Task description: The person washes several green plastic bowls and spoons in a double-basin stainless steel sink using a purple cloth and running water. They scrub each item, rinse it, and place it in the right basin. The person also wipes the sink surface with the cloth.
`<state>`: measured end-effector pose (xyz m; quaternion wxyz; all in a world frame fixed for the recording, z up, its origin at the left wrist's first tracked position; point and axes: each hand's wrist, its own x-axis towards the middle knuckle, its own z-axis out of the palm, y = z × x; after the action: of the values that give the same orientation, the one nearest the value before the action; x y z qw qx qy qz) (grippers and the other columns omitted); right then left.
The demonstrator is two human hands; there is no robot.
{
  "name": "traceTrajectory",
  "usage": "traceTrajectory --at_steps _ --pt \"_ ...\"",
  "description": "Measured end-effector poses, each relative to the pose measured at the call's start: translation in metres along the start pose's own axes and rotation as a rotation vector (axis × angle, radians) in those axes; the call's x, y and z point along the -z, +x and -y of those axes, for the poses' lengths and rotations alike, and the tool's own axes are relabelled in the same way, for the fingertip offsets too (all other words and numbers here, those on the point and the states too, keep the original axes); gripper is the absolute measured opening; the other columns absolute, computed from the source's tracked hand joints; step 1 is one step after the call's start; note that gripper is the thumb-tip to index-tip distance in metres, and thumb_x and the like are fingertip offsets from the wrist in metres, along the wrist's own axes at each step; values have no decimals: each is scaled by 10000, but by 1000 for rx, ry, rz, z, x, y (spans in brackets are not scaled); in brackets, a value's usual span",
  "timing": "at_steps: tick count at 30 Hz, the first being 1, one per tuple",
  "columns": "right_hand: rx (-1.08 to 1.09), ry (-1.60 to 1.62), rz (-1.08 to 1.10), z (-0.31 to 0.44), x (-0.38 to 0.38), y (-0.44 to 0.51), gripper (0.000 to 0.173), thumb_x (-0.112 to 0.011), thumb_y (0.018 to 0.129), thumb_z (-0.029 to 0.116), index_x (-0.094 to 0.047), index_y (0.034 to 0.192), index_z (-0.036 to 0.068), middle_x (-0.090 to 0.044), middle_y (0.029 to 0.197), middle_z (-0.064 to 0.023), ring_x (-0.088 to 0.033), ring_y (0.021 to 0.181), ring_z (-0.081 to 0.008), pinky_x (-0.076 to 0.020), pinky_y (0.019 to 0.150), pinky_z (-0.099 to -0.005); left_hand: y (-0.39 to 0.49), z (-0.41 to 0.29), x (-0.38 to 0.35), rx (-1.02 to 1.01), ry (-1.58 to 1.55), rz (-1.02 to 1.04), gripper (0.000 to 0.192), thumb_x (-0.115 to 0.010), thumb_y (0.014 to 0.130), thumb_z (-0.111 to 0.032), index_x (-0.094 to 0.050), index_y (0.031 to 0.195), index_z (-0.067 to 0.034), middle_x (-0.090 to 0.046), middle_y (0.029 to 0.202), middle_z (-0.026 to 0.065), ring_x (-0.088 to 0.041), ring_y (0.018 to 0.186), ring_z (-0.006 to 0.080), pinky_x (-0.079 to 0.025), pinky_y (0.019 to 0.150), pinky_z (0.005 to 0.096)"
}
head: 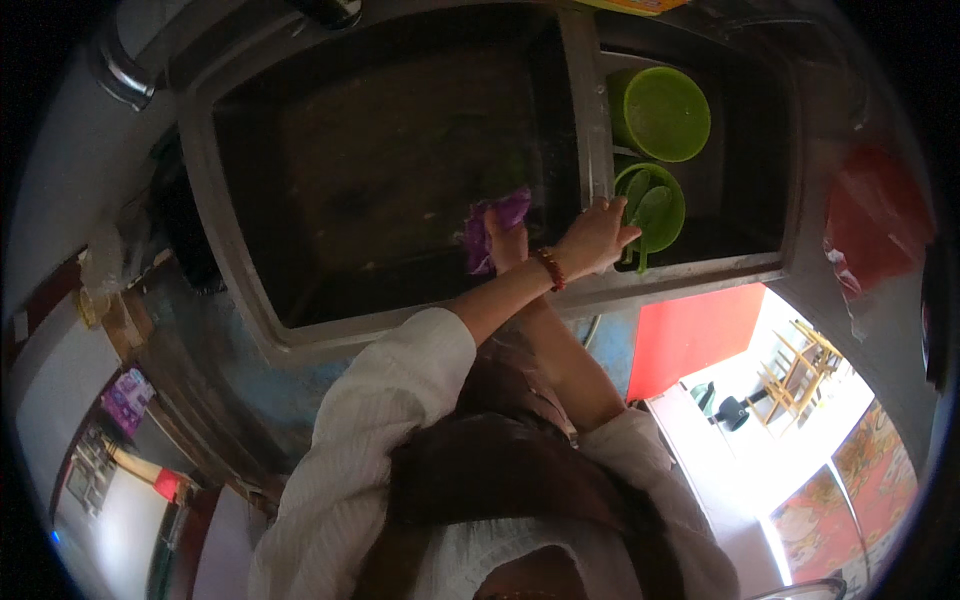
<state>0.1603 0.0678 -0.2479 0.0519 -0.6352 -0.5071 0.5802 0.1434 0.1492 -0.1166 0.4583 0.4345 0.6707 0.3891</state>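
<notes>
My forearms cross over the front edge of a metal double sink [589, 97]. Purple cloth [480, 244] is held in my right hand [510, 244], low in the large left basin. My left hand [596, 236] reaches across to the right, over the divider's front end. Its fingertips are at the rim of a green plastic container [679, 217], close to the handles of green spoons [652, 206] lying in it. Whether those fingers grip a spoon or the rim is unclear. Behind it in the smaller basin stands another green plastic container [667, 112].
A chrome tap end [330, 11] juts over the back rim. Red plastic packaging [874, 217] lies on the counter at right. A purple packet [127, 401] is at lower left. Wooden chairs [802, 371] stand farther off, beyond a red panel [697, 337].
</notes>
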Motion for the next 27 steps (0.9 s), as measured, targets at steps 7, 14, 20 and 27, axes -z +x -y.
traceTrajectory --at_steps 7,14,20,27 --pt "-54 354 31 47 46 -14 273 -517 872 150 -486 1109 17 -550 1009 -37 -488 892 -150 -385 803 -275 -44 169 104 338 402 -89 254 -450 867 -197 -564 1030 -40 -577 1029 167 -568 897 319 -448 749 379" --pt "-41 459 65 45 51 -6 294 -527 867 148 -485 1122 9 -551 993 -27 -481 870 -132 -385 780 -278 -127 295 91 222 921 187 286 -415 861 -173 -535 1091 -53 -588 1023 130 -549 947 307 -363 877 462" --pt "43 470 115 36 44 1 302 -524 871 210 -502 1105 20 -558 949 -25 -491 843 -132 -389 767 -278 -119 268 115 302 765 489 221 -411 858 -139 -600 941 -62 -588 988 149 -546 928 314 -410 827 426" --pt "-81 223 155 41 34 7 346 -525 861 307 -495 1085 46 -535 928 -16 -495 840 -135 -396 747 -285 -126 256 150 109 470 118 125 -499 800 -104 -609 809 -43 -584 810 128 -554 752 271 -431 667 391"
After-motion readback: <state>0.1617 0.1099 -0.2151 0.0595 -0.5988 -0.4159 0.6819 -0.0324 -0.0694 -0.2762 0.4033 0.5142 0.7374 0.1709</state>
